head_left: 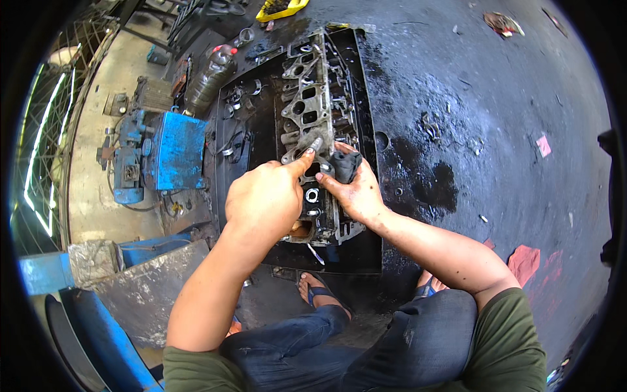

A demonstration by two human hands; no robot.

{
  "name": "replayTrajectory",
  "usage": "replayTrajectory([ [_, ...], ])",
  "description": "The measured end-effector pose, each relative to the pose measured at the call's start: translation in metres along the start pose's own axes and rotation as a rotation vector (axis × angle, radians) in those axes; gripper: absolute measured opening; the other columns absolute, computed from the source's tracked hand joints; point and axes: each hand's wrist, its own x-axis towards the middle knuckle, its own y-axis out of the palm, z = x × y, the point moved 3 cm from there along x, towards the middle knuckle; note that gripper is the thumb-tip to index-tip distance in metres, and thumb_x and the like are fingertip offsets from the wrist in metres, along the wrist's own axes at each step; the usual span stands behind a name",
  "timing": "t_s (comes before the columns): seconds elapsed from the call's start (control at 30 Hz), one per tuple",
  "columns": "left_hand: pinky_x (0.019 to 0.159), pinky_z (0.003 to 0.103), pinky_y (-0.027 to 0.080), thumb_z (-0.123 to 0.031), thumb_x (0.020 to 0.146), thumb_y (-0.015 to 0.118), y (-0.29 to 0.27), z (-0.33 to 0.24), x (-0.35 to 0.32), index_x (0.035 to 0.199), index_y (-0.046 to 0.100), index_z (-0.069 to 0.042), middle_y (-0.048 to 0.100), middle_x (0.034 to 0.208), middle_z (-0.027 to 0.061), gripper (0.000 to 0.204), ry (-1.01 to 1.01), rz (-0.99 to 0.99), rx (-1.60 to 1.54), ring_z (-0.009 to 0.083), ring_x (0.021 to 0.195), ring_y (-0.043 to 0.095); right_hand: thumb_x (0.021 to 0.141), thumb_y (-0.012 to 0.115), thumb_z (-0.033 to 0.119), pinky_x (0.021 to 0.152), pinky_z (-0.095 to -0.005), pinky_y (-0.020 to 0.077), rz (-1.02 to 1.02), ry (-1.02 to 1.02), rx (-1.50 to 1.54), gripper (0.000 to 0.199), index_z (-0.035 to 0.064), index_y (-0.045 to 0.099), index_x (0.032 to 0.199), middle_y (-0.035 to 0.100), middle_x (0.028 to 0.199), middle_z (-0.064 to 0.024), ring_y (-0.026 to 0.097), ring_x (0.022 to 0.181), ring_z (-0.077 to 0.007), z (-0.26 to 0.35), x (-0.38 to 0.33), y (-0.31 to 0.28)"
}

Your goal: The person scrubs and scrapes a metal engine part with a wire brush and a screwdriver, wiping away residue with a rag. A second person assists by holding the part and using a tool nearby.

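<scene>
A long, greasy metal cylinder head [325, 98] lies lengthwise in front of me in a black metal tray [366, 251]. My left hand [264, 199] is closed over its near half, index finger stretched along a short, shiny metal cylindrical piece [316, 144] that rests at the head's surface. What the curled fingers hold further back is hidden. Just beside it, my right hand [358, 193] grips a crumpled-looking black object [346, 166] at the right edge of the head, thumb across its near side. I cannot make out what that object is.
Left of the tray stands a blue machine [179, 151] with a motor. Behind it is a large plastic bottle [210, 78] with a red cap. Small metal parts [245, 95] lie in the tray's left side. A yellow tray [282, 9] sits far off. Dark floor [496, 150] has oil stains.
</scene>
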Motion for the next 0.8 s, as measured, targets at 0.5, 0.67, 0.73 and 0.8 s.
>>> replayTrajectory([
  [0.5,0.095,0.037,0.057,-0.013,0.1,0.064,0.024,0.118,0.032,0.148,0.061,-0.004,0.074,0.13,0.0223,0.049,-0.004,-0.315,-0.573,0.0251,0.101,0.078,0.085,0.088,0.018,0.115,-0.0411,0.045,-0.143,-0.121,-0.307,0.066,0.0061,0.056,0.141,0.062,0.135,-0.017,0.06,0.13,-0.0334,0.048,-0.006,-0.012],
  [0.67,0.066,0.033,0.058,-0.006,0.105,0.06,0.155,0.179,-0.052,0.148,0.059,-0.002,0.073,0.098,0.0085,0.043,-0.355,0.115,-0.857,0.0131,0.068,0.068,0.085,0.086,0.012,0.097,-0.0394,0.0551,-0.051,-0.241,-0.356,0.033,0.0028,0.07,0.112,0.07,0.112,-0.0141,0.071,0.106,-0.0313,0.053,-0.011,-0.021],
  [0.73,0.07,0.032,0.06,-0.004,0.104,0.063,0.218,0.154,-0.088,0.148,0.059,-0.001,0.075,0.101,0.009,0.044,-0.282,0.427,-1.09,0.0136,0.073,0.071,0.084,0.087,0.013,0.094,-0.0385,0.0559,-0.021,-0.29,-0.418,0.032,0.0027,0.07,0.109,0.07,0.108,-0.0133,0.071,0.102,-0.0298,0.054,-0.013,-0.024],
  [0.8,0.08,0.035,0.061,-0.004,0.105,0.059,0.27,0.115,-0.103,0.147,0.06,-0.002,0.077,0.111,0.0131,0.042,-0.138,0.602,-1.044,0.0181,0.086,0.075,0.083,0.088,0.015,0.092,-0.0384,0.056,-0.005,-0.325,-0.476,0.03,0.0031,0.071,0.104,0.071,0.105,-0.0125,0.071,0.097,-0.0294,0.055,-0.014,-0.027],
])
